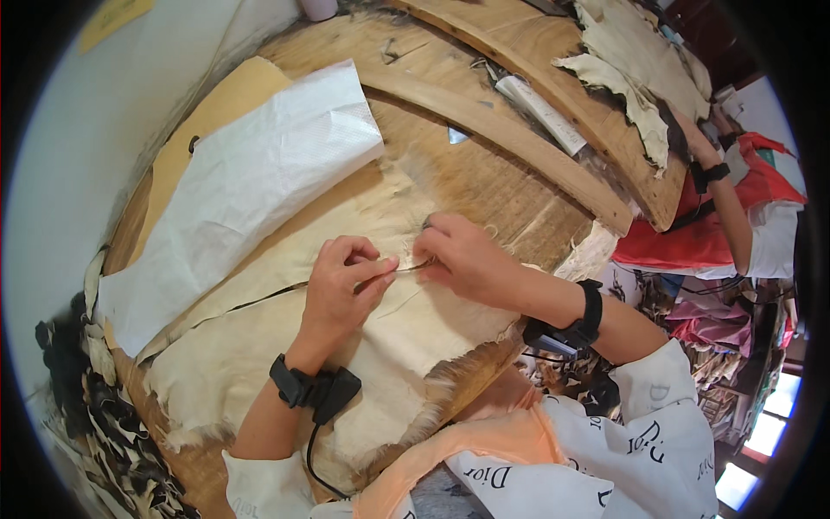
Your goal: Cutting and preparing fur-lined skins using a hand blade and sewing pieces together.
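A pale fur-edged hide lies on the wooden board, split by a long dark slit running toward both hands. My left hand pinches the hide at that slit, thumb and index finger together. Just to its right, my right hand has its fingers curled closed at the same line; whether it grips the hide or a small tool is hidden. A white sheet lies over a tan sheet at the upper left, beyond my left hand.
Wooden strips, a long pale bar and more hides lie across the back. A co-worker's arm reaches over at the right. A wall borders the left, with dark scraps heaped beside the board.
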Action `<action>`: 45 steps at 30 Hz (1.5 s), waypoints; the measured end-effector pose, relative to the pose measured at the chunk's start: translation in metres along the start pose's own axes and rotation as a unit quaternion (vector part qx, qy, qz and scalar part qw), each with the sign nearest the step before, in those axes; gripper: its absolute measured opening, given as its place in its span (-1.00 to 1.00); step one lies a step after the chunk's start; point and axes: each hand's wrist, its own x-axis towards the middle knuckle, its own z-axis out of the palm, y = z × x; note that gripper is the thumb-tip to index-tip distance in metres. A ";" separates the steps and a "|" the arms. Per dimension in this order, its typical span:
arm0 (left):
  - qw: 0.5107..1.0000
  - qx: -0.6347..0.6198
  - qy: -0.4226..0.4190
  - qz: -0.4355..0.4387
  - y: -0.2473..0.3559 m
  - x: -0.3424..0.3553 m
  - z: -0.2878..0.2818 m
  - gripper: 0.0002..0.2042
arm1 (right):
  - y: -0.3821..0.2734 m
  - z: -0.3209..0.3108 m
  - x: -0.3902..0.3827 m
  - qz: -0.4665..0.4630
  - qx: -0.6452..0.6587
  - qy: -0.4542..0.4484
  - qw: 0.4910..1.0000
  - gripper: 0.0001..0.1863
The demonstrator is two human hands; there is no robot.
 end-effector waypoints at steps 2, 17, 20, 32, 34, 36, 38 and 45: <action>1.000 -0.002 -0.005 0.000 0.002 0.001 0.000 -0.81 | 0.000 -0.009 -0.009 0.054 -0.011 0.021 0.998 -0.73; 0.994 0.106 -0.029 -0.017 0.035 0.016 0.003 -0.84 | -0.003 -0.028 -0.026 0.033 -0.038 0.073 0.996 -0.88; 0.998 0.037 -0.054 -0.013 0.031 0.017 0.014 -0.85 | 0.005 -0.016 -0.025 0.033 -0.020 0.061 0.997 -0.85; 0.993 0.017 -0.114 -0.020 0.018 0.018 0.013 -0.69 | -0.002 -0.015 -0.026 0.066 -0.007 0.037 0.997 -0.70; 0.995 -0.032 -0.081 -0.052 0.016 0.017 0.017 -0.72 | -0.001 -0.015 -0.026 0.060 -0.015 0.039 0.997 -0.71; 0.995 -0.045 -0.065 -0.060 0.019 0.017 0.019 -0.75 | 0.000 -0.014 -0.027 0.056 -0.024 0.041 0.997 -0.71; 0.995 -0.058 -0.051 -0.066 0.021 0.018 0.020 -0.77 | 0.001 -0.015 -0.027 0.024 -0.062 0.052 0.996 -0.76; 1.000 0.017 -0.008 -0.003 0.017 0.011 0.021 -0.78 | 0.001 -0.012 -0.034 -0.112 -0.212 0.041 0.970 -0.85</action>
